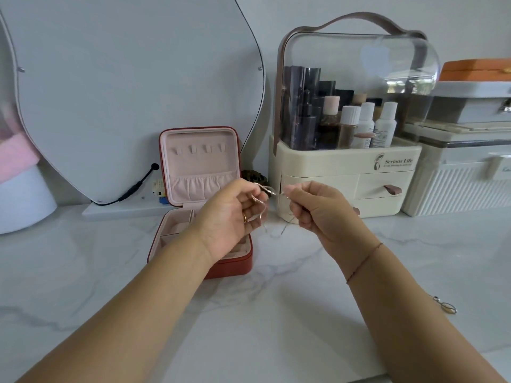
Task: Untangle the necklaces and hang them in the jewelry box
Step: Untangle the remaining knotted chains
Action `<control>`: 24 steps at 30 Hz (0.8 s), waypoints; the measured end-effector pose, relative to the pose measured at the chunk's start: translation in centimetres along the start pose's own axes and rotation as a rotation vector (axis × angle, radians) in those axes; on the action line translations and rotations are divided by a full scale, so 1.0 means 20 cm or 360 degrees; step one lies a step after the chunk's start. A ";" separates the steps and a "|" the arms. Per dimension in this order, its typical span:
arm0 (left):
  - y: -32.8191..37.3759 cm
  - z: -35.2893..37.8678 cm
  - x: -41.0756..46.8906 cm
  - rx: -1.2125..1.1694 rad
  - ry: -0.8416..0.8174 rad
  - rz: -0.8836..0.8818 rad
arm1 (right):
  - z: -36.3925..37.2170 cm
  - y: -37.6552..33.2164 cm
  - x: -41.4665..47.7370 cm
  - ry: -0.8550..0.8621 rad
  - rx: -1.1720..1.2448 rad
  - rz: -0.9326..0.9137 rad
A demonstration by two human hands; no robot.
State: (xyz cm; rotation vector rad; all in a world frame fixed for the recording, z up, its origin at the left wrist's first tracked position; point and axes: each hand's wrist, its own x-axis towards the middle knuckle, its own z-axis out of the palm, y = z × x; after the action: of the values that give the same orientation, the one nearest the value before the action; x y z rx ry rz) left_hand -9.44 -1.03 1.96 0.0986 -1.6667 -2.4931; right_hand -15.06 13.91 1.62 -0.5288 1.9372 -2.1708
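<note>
Necklaces: thin tangled chains (pixel 262 201), held in the air just right of the jewelry box, loose strands hanging toward the counter.
Left hand (pixel 232 214): fingers curled round the bunched chains, in front of the box's right edge.
Right hand (pixel 315 208): thumb and forefinger pinching one strand, further right of the box.
Jewelry box (pixel 199 164): red, pink-lined, lid upright, a row of hooks (pixel 197 148) in the lid.
Counter (pixel 276 313): white marble, under the box.
Organizer (pixel 345 167): cream with a clear dome, right of the box.
Mirror (pixel 124 92): behind the box.
Loose jewellery (pixel 446 305): on the counter, far right of the box.
</note>
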 end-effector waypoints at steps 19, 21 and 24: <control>-0.02 -0.03 0.03 -0.0375 -0.0039 -0.0095 | -0.03 -0.01 0.02 0.0101 0.0474 0.0038; -0.02 -0.03 0.03 -0.0355 -0.0042 -0.0095 | -0.03 -0.01 0.02 0.0134 0.0420 0.0024; -0.03 -0.03 0.04 -0.0337 -0.0072 -0.0111 | -0.03 0.00 0.02 0.0199 0.0334 0.0004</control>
State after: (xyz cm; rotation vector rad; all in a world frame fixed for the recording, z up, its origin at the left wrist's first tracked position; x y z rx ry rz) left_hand -10.13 -1.44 1.23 0.0787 -1.4264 -2.7255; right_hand -15.58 14.26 1.68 -0.3632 1.7354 -2.4208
